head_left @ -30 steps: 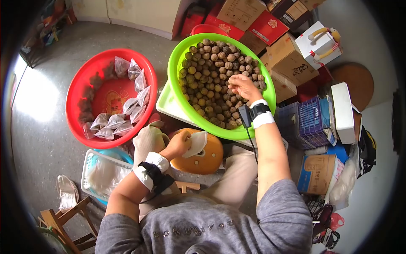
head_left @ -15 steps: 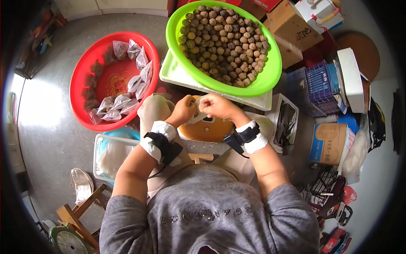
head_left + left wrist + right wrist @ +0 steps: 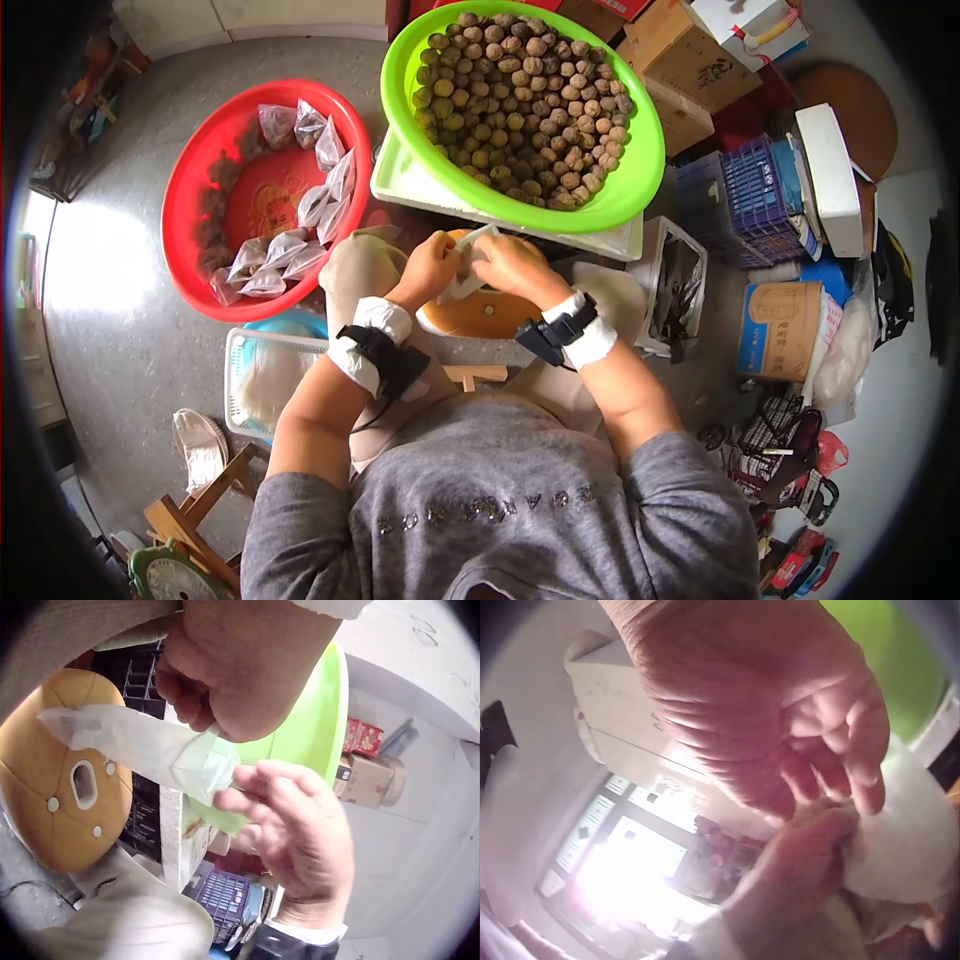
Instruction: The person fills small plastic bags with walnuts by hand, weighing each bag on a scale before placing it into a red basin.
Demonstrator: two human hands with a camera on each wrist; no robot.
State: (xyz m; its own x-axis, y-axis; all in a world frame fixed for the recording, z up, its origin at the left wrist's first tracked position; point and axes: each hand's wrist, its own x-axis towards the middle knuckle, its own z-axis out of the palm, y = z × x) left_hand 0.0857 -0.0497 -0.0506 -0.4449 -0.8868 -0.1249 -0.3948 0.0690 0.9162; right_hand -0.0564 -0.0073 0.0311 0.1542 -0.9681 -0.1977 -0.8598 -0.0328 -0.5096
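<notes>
My left hand [image 3: 430, 270] grips a translucent plastic bag [image 3: 466, 284] above an orange cushioned stool [image 3: 488, 312]. Facing it, my right hand [image 3: 515, 268] has its bent fingers at the bag's edge. In the left wrist view, the left hand [image 3: 232, 682] pinches the bag [image 3: 135, 742] near one end, while the right hand's [image 3: 296, 832] fingertips meet that same end; no nuts show inside. The right wrist view has the right hand [image 3: 757, 712] over the left hand [image 3: 795, 859], with the bag [image 3: 907, 832] beside them. Walnuts [image 3: 530, 110] fill much of a green basin [image 3: 400, 88].
A red basin [image 3: 180, 190] at the left holds several filled bags [image 3: 285, 250]. Below it stands a white basket [image 3: 236, 385] of plastic bags. Cardboard boxes [image 3: 680, 55] and a purple crate [image 3: 750, 185] are at the right; a white bin [image 3: 655, 285] sits by the right knee.
My right hand has come back from the walnuts to the bag, and now touches its edge. Both hands have stayed close together since half a second ago. The head view has shifted.
</notes>
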